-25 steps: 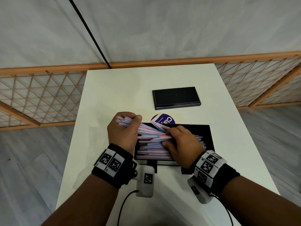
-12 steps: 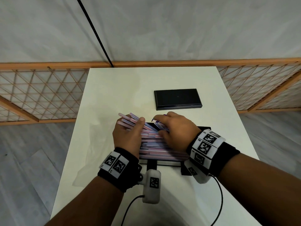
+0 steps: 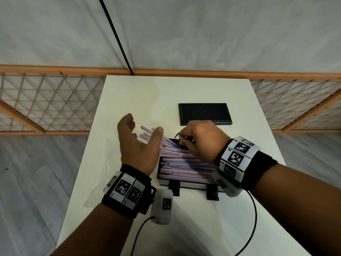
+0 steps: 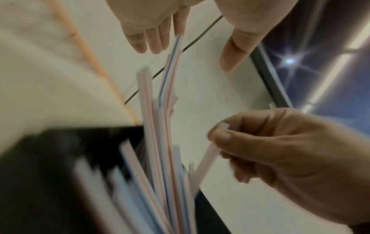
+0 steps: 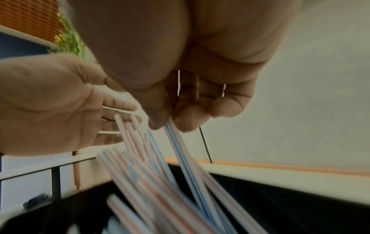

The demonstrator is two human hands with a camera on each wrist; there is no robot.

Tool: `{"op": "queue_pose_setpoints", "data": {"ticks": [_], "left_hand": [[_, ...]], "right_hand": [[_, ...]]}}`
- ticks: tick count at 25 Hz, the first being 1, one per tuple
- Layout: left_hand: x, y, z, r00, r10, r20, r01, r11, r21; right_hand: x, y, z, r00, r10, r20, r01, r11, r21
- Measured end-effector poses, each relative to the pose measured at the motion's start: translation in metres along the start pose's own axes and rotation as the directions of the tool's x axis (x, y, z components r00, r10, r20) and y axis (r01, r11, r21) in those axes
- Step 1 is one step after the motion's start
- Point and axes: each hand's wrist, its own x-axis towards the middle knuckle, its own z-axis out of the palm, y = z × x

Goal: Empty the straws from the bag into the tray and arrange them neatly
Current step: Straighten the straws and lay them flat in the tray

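Note:
A heap of pink and blue striped straws [image 3: 184, 169] fills the black tray [image 3: 159, 175] on the white table. Several straws stick out over the tray's far left corner. My left hand [image 3: 143, 129] hovers open just left of those loose ends, fingers spread, holding nothing. My right hand [image 3: 184, 140] is over the tray's far edge and pinches a few straws [image 5: 180, 142] between thumb and fingertips [image 5: 158, 123]. The left wrist view shows the same pinch on a straw [image 4: 208, 161]. A purple sliver of the bag [image 3: 176, 134] peeks out by the right fingers; the rest is hidden.
A flat black box [image 3: 204, 113] lies on the table [image 3: 129, 100] just beyond the tray. A wooden lattice fence [image 3: 46, 100] runs behind the table. Wrist cables [image 3: 252, 218] trail over the near part of the table.
My left hand has let go of the straw ends and opened, drawing off to the left. My right hand moved from the tray's middle to its far edge and now pinches straws.

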Motion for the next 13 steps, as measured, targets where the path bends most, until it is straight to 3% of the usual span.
{"op": "queue_pose_setpoints", "data": {"ticks": [2,3,6,7,10,13], "left_hand": [[0.004,0.01,-0.011,0.977,0.214,0.012,-0.214,0.97,0.115],[0.004,0.017,-0.015,0.952,0.293,0.089,-0.303,0.944,0.132],[-0.007,0.041,-0.009,0.837,0.308,0.453,-0.359,0.933,0.029],[-0.011,0.046,-0.005,0.807,0.31,0.503,-0.359,0.933,0.0],[-0.011,0.054,0.002,0.793,0.37,0.485,-0.389,0.919,-0.065],[-0.007,0.053,-0.003,0.802,0.388,0.453,-0.376,0.919,-0.122]], "right_hand": [[-0.004,-0.008,-0.017,0.994,-0.051,-0.093,0.052,0.999,0.009],[-0.006,-0.013,-0.028,0.99,-0.069,-0.122,0.07,0.998,0.005],[-0.011,-0.034,-0.059,0.977,-0.142,-0.159,0.139,0.99,-0.03],[-0.013,-0.041,-0.067,0.972,-0.17,-0.161,0.166,0.985,-0.037],[-0.02,-0.053,-0.076,0.944,-0.217,-0.249,0.228,0.974,0.014],[-0.037,-0.041,-0.068,0.944,-0.099,-0.313,0.159,0.972,0.171]]}}
